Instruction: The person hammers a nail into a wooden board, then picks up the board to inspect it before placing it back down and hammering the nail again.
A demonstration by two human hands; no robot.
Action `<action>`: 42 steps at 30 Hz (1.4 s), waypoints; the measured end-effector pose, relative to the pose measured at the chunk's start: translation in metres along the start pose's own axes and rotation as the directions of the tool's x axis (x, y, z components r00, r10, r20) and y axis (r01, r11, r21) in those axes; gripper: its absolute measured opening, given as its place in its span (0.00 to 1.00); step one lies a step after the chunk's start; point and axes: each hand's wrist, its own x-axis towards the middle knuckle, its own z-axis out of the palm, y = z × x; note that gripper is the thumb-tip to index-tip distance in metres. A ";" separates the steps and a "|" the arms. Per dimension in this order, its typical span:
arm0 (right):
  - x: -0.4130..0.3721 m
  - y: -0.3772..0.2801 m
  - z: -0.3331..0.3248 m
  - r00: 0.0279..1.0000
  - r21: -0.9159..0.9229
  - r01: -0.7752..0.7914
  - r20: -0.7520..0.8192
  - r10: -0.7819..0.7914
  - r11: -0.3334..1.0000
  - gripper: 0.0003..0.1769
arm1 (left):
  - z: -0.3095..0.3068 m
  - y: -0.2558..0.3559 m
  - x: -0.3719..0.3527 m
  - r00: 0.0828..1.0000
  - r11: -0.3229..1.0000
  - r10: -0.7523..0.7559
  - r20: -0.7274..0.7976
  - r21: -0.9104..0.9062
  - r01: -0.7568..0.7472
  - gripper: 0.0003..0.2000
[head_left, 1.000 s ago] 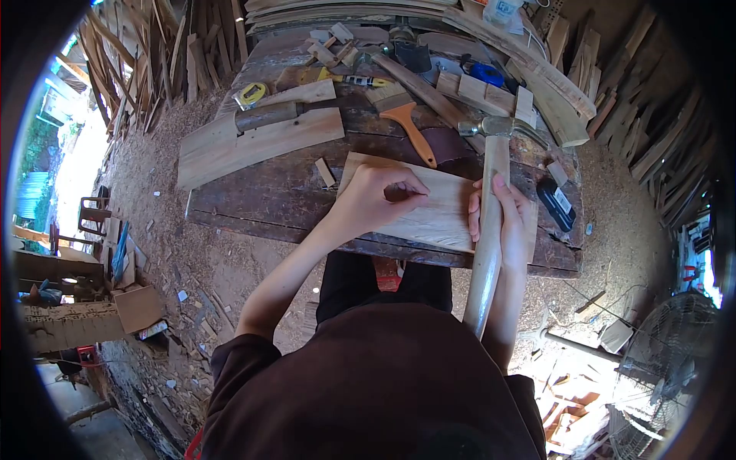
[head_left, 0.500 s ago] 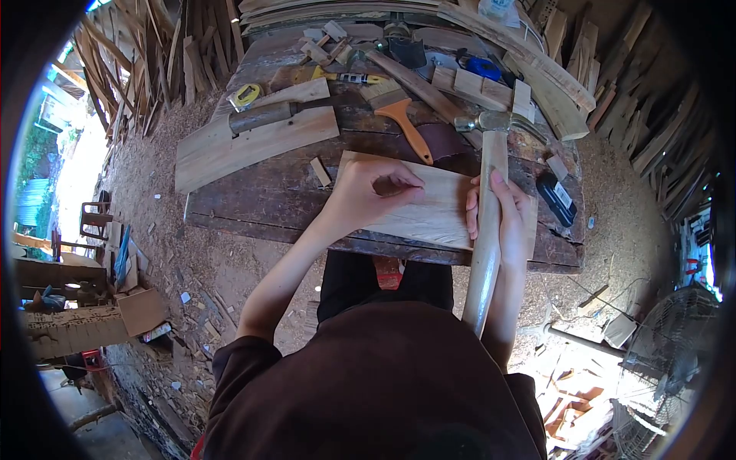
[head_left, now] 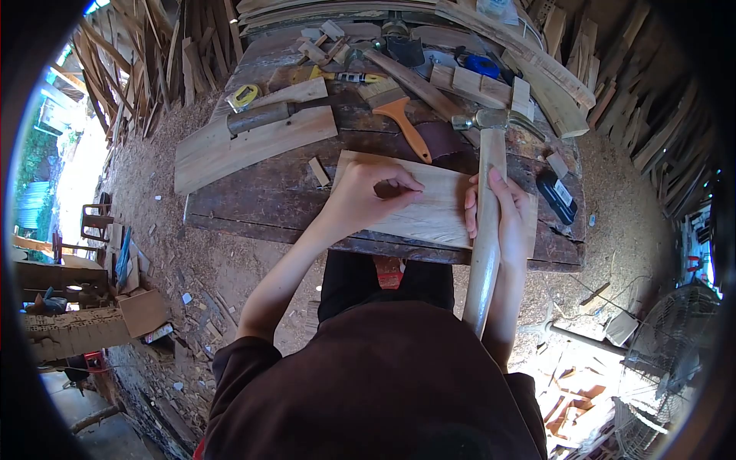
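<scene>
A light wooden board (head_left: 433,201) lies at the near edge of the workbench. Over its left part is my left hand (head_left: 376,192), thumb and fingertips pinched together; whatever may be between them is too small to make out. My right hand (head_left: 506,207) is wrapped round the wooden handle of a claw hammer (head_left: 484,249). The hammer stands with its metal head pointing away from me, above the board's right end, and its handle runs back towards my body. A small wood offcut (head_left: 319,172) lies just left of the board.
On the dark workbench (head_left: 261,199) lie a paintbrush (head_left: 404,123), a chisel-like tool (head_left: 261,117), a yellow tape measure (head_left: 244,96), a blue tape measure (head_left: 481,66) and a black case (head_left: 556,197). Scrap wood leans around; a fan (head_left: 667,360) stands at right.
</scene>
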 end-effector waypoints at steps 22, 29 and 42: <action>-0.001 -0.001 0.001 1.000 -0.040 0.011 0.007 -0.010 0.999 0.20 | 0.002 0.000 0.001 0.985 0.983 0.170 -0.012 0.079 -0.169 0.03; -0.044 -0.025 0.013 1.000 -0.275 -0.015 0.015 0.020 0.961 0.12 | 0.001 0.002 0.000 0.982 0.978 0.188 -0.001 0.091 -0.187 0.17; -0.085 -0.048 0.023 0.993 -0.768 0.064 0.113 0.036 0.638 0.08 | 0.002 0.001 -0.003 0.994 0.992 0.112 -0.001 0.056 -0.112 0.22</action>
